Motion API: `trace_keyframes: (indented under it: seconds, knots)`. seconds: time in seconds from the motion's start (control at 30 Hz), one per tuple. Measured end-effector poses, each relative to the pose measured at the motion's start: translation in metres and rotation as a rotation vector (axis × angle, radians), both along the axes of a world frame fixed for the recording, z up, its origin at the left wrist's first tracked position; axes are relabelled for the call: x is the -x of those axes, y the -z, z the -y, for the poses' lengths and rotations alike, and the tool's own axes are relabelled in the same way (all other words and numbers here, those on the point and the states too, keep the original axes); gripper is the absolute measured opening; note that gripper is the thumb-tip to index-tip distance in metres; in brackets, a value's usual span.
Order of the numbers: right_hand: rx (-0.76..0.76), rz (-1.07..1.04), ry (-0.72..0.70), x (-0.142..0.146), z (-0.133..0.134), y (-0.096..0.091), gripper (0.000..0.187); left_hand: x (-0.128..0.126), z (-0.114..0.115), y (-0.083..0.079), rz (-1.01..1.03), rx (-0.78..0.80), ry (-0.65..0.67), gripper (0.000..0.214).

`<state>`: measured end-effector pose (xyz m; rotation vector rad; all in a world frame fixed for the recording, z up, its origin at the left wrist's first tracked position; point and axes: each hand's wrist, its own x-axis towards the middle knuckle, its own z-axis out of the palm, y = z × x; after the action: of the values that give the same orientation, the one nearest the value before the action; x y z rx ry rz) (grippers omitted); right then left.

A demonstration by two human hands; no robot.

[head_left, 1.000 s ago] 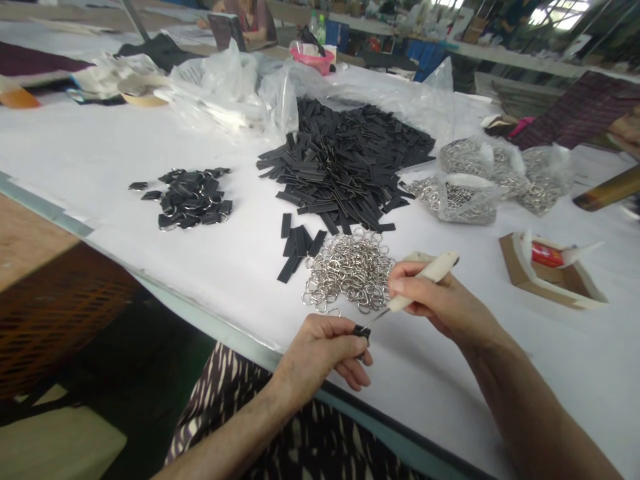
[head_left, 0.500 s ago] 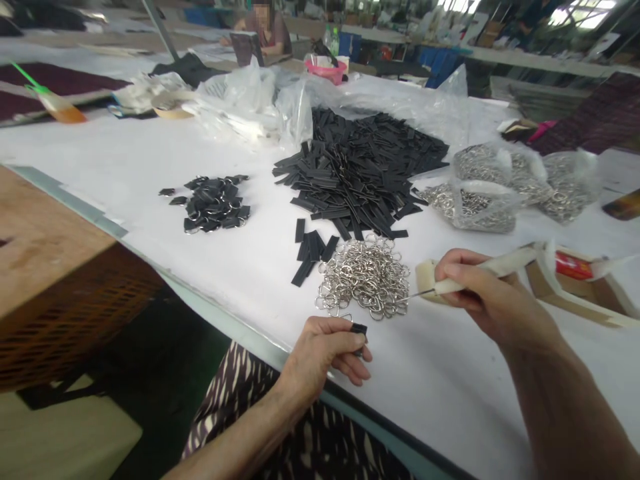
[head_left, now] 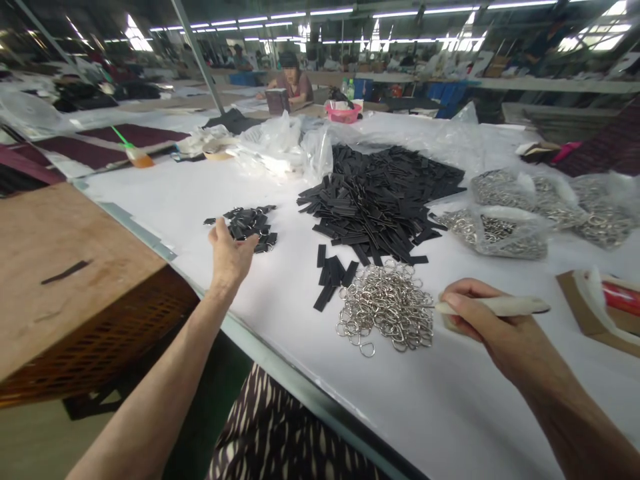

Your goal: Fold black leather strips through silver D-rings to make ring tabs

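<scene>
The left hand (head_left: 230,261) has moved: half a second ago it pinched a folded black piece in front of the rings, and now it is stretched out over the small pile of ringed black pieces (head_left: 245,220) on the left side of the white table (head_left: 165,190). That folded piece can no longer be made out in the fingers. The view has tipped up, so more of the room shows. The right hand (head_left: 487,313) has kept its tool (head_left: 515,306), whose tip was over the rings before and now points at the right edge of the ring pile (head_left: 387,303).

The left arm reaches forward, the back of the hand uppermost, thumb spread away from the fingers; whether anything sits under the palm is hidden. The right forearm comes in from the lower right corner, with thumb and fingers closed around the pale handle, which lies nearly level. Behind the rings is a large heap of black strips (head_left: 380,193), with a few loose strips (head_left: 330,277) just left of the rings
</scene>
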<state>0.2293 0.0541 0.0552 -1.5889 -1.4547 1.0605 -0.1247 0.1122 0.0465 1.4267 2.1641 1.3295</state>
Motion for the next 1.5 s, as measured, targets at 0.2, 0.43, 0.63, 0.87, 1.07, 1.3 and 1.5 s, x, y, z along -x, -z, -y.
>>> trace_keyframes:
  seconds: [0.2, 0.43, 0.63, 0.87, 1.07, 1.3, 1.5]
  knots:
    - [-0.12, 0.141, -0.012, 0.006, 0.003, -0.002, 0.025, -0.06, 0.022, 0.033, -0.225, 0.15, 0.404, 0.013]
    - [-0.177, 0.253, -0.358, 0.01, 0.006, 0.018, 0.02, -0.1, 0.024, 0.041, -0.307, 0.347, 0.515, 0.01]
    - [-0.309, 0.479, -0.607, 0.043, 0.019, 0.036, 0.008, -0.092, 0.029, 0.039, -0.219, 0.373, 0.505, 0.012]
    - [-0.644, 0.776, -0.696, 0.067, 0.031, 0.064, 0.024, -0.088, 0.052, 0.035, 0.191, 0.355, 0.443, 0.017]
    - [-0.612, 0.814, -0.64, 0.065, 0.033, 0.067, 0.022, -0.097, 0.074, 0.029, 0.968, 0.529, 0.511, 0.015]
    - [-0.274, 0.627, -0.639, 0.062, 0.031, 0.051, 0.02, -0.111, 0.087, 0.035, 1.181, 0.583, 0.607, 0.02]
    - [0.005, 0.257, -0.47, 0.054, 0.027, 0.044, 0.01, -0.118, 0.093, 0.036, 1.181, 0.576, 0.553, 0.02]
